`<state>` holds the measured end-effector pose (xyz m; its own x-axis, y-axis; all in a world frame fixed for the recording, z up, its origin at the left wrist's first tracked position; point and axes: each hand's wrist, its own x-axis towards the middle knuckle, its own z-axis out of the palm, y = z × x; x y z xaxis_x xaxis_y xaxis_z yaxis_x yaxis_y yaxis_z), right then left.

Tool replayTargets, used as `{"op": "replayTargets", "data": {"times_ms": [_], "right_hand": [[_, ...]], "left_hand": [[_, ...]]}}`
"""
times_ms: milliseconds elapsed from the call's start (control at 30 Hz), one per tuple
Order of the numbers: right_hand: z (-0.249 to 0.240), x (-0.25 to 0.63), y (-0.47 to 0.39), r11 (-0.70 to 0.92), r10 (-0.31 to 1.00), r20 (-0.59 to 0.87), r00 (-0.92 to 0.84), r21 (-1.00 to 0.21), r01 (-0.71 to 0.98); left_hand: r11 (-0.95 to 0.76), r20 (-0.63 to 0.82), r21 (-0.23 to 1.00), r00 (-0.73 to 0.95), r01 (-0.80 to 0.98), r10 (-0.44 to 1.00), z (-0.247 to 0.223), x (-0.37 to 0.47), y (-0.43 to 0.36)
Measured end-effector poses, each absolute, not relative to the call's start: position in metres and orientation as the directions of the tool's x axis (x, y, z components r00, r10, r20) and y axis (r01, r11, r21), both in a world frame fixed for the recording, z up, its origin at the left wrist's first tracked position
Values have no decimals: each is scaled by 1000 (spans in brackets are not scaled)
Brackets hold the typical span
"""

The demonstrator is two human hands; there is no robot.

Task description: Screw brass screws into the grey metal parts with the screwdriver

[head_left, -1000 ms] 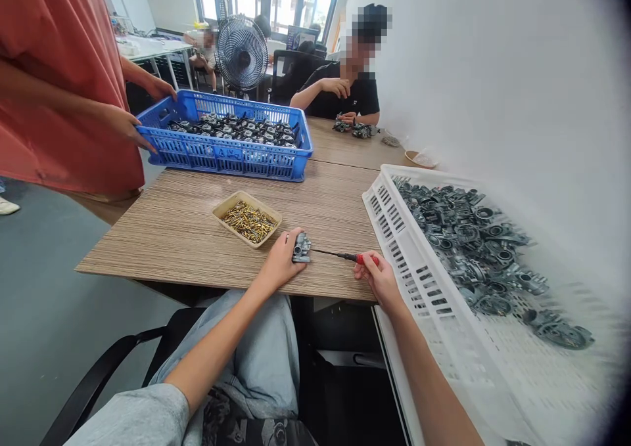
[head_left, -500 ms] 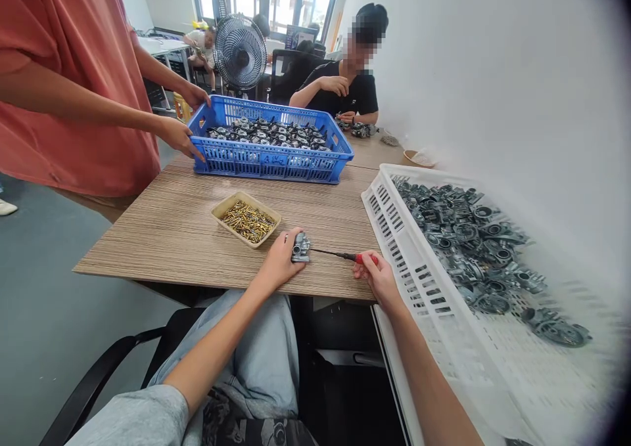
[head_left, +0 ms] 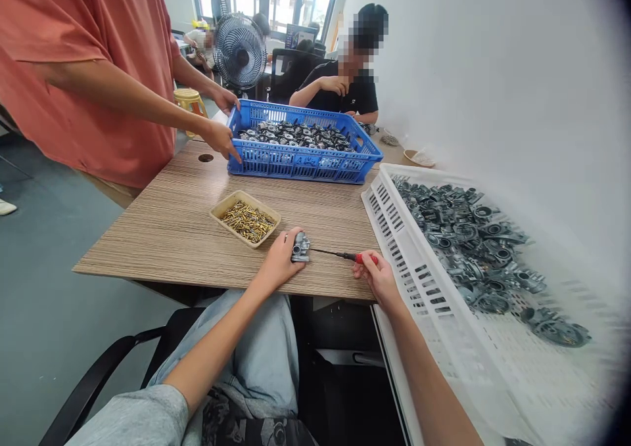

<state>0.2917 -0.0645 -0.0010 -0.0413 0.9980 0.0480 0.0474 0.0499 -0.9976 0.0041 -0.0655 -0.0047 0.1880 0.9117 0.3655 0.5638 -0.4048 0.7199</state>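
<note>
A small grey metal carburetor body [head_left: 301,247] rests on the wooden table near its front edge, gripped by my left hand [head_left: 282,260]. My right hand [head_left: 377,275] is closed around the red handle of a screwdriver [head_left: 355,257]. The screwdriver's thin shaft points left, and its tip meets the right side of the carburetor body; the exact contact spot is too small to make out. Just beyond my left hand sits a beige tray [head_left: 217,213] full of small brass-coloured parts [head_left: 248,221].
A person in a red shirt grips a blue crate [head_left: 300,169] of metal parts across the table [head_left: 162,236]. On my right stands a white crate [head_left: 409,259] holding many carburetor bodies [head_left: 473,236]. Another person [head_left: 345,94] sits at the far end, near a fan [head_left: 240,52].
The blue crate has shifted right along the table, with the red-shirted person moving along with it. My hands, the screwdriver and the carburetor body stay in the same place.
</note>
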Motion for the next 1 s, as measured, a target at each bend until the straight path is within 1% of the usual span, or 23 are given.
{"op": "replayTargets", "data": {"times_ms": [167,400,1000], "right_hand": [[-1,292,-64,51,998,49,-37,-997,57],[-2,293,-64,30,999,30,-39,-999,17],[-2,293,-64,31,998,32,-55,-999,-5]], "left_hand": [[-409,369,715,190,568,910,-6,4,-65],[-406,364,715,193,570,911,-7,4,-65],[-397,350,705,199,587,915,-6,4,-64]]}}
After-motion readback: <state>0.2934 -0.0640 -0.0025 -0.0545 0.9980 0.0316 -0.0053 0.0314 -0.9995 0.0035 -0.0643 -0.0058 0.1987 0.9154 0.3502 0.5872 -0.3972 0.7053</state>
